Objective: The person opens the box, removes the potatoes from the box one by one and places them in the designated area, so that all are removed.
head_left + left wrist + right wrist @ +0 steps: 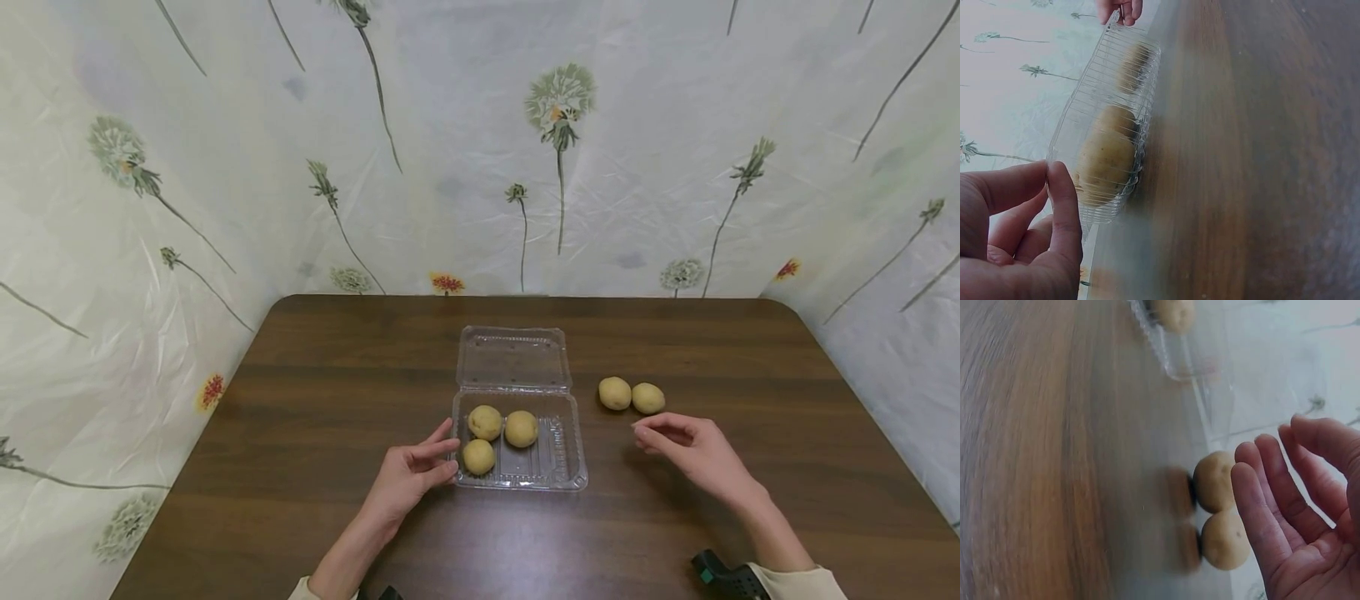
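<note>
A clear plastic clamshell box (558,454) lies on the table with its lid (513,360) folded back. Three potatoes (521,429) sit in the box, grouped towards its left side. My left hand (405,479) pinches the box's left rim between thumb and fingertip, as the left wrist view shows close up. To the right of the box, two more potatoes (614,393) lie side by side on the wood. Just in front of that pair my right hand (693,454) hovers, its fingers bent loosely and apart from the potatoes (1215,481), holding nothing.
The dark brown wooden table (337,375) has rounded far corners. Behind it and along both sides hangs a pale sheet (457,125) printed with dandelions. A black device (723,575) is strapped at my right wrist.
</note>
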Action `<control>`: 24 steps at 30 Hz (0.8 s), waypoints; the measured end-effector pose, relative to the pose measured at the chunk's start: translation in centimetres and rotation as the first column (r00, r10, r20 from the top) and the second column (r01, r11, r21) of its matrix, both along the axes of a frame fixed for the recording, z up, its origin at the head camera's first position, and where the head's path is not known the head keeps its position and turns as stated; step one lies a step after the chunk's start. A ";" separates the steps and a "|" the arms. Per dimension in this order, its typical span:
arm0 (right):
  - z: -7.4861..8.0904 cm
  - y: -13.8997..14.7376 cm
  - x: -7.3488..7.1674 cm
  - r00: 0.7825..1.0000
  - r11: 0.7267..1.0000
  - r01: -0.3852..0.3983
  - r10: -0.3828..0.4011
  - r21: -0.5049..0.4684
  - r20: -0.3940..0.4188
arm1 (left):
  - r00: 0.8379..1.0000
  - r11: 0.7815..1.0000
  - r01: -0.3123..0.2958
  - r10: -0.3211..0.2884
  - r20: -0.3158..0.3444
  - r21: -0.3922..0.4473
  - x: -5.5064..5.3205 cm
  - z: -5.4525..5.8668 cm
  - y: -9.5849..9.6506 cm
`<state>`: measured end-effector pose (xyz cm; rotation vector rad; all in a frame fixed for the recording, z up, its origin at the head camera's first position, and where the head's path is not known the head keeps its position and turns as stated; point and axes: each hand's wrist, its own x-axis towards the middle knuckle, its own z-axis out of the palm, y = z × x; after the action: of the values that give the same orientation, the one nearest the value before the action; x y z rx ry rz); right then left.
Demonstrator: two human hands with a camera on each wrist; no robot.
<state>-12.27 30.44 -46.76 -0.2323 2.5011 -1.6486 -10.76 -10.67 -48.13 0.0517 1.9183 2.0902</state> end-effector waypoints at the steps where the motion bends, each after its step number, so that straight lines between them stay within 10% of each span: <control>1: 0.0 -0.1 0.0 1.000 1.000 -0.002 0.002 0.003 -0.002 | 1.000 1.000 0.001 -0.001 0.001 0.000 0.0 0.0 0.0; 24: 0.7 -3.8 -0.1 0.996 0.997 -0.074 0.072 -0.038 -0.044 | 1.000 1.000 -0.001 0.001 -0.001 -0.004 0.0 0.1 0.1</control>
<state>-12.36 26.63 -46.10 -0.3629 2.4602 -1.6834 -10.74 -10.58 -48.01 0.0506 1.9238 2.0875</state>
